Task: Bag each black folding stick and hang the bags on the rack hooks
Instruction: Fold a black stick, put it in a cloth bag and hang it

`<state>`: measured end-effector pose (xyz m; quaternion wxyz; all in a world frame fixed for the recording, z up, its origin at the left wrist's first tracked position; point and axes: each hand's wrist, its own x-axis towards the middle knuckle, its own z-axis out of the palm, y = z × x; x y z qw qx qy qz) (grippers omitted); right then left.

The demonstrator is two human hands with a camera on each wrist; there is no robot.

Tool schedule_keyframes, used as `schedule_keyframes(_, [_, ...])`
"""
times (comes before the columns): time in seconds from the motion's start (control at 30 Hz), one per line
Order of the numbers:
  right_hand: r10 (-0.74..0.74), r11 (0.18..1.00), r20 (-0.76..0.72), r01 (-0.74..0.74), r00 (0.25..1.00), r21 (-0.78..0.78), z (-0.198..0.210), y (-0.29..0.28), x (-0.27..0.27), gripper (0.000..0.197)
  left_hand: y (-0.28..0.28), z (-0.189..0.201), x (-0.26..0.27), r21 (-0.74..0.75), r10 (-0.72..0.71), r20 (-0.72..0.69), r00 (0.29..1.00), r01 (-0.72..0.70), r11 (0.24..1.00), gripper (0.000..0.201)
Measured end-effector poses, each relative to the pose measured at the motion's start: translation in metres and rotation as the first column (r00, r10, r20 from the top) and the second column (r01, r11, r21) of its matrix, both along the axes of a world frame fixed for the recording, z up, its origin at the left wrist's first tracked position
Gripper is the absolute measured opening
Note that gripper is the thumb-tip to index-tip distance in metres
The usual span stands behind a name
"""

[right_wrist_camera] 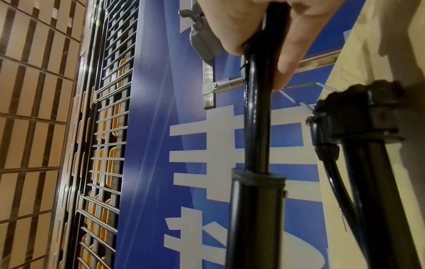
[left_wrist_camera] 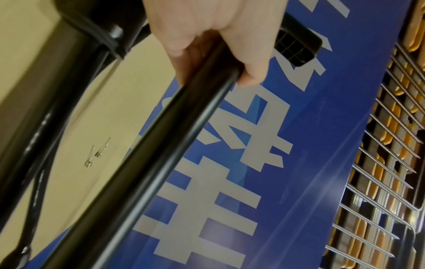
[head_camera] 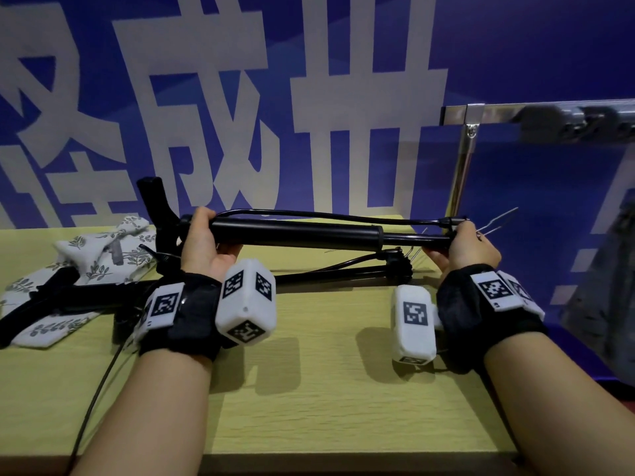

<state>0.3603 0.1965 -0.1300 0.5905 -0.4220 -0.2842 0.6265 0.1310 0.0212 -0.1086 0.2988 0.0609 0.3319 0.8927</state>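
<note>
Behind the pale yellow-green wooden table (head_camera: 343,389) hangs a blue banner with large white characters (head_camera: 206,97). Both hands hold a black telescopic folding stick (head_camera: 299,233) level above the far part of the table: the left hand (head_camera: 206,242) is curled round its thick left end, the right hand (head_camera: 467,249) round its thin right end. A second black folding stick (head_camera: 326,276) lies on the table beneath it. Leaf-patterned white fabric bags (head_camera: 92,255) lie at the far left. A silver metal rack (head_camera: 474,132) with wire hooks (head_camera: 498,219) stands at the far right.
</note>
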Motion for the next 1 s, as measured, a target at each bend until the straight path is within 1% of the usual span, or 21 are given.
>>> schedule_keyframes(0.1, [0.027,0.999,0.007,-0.027,1.0,-0.03,0.0,-0.006,-0.003,0.012,0.002,-0.001,0.002,-0.02,0.055,-0.009,0.998,-0.055,0.998,0.008])
schedule_keyframes(0.17, [0.058,0.998,0.008,-0.058,0.998,-0.016,0.003,-0.013,-0.003,0.014,0.006,-0.001,0.005,-0.024,0.077,-0.02,0.997,-0.078,0.997,0.009])
schedule_keyframes(0.3, [0.085,0.996,0.099,-0.084,0.991,-0.008,0.003,-0.019,-0.006,0.01,0.009,-0.002,0.008,-0.03,0.084,-0.021,0.996,-0.084,0.996,0.014])
schedule_keyframes(0.4, [0.101,0.995,0.066,-0.101,0.993,0.006,0.003,-0.023,-0.01,0.021,0.009,-0.003,0.009,-0.012,0.081,-0.035,0.996,-0.081,0.997,0.016])
schedule_keyframes(0.43, [0.106,0.994,0.063,-0.107,0.992,0.005,0.003,-0.025,-0.011,0.022,0.01,-0.004,0.009,-0.01,0.077,-0.04,0.996,-0.078,0.997,0.016])
schedule_keyframes(0.67, [0.161,0.987,0.122,-0.163,0.979,0.005,0.006,-0.033,-0.015,0.023,0.011,-0.003,0.013,0.014,0.073,-0.038,0.997,-0.073,0.997,0.016])
schedule_keyframes(1.0, [0.186,0.983,0.136,-0.182,0.973,-0.037,0.013,-0.041,-0.021,0.025,0.012,-0.002,0.018,0.019,0.066,-0.026,0.997,-0.066,0.998,0.011])
